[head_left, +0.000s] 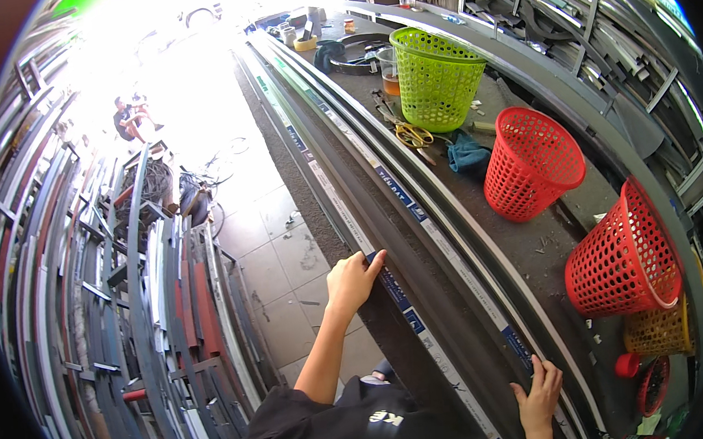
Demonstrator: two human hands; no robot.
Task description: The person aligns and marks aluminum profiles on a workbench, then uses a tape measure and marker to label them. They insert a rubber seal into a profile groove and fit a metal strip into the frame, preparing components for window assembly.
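Note:
Two long dark profiles [401, 232] run side by side along the workbench, each bearing a white and blue printed film strip. My left hand [354, 283] is closed around the outer edge of the nearer profile, beside its film strip [395, 288], with the thumb on top. Farther right and closer to me, my right hand [540, 392] rests on the other profile, near the blue part of its film strip [513, 340]. Its fingers lie over the profile and the thumb stands apart. The undersides of both profiles are hidden.
On the bench stand a green perforated basket [440, 83], two red baskets [527, 162], yellow-handled scissors [413, 136], a blue cloth [468, 154] and a cup of brown liquid [390, 74]. Racks of metal bars [87, 279] line the left. A person [132, 119] sits far off.

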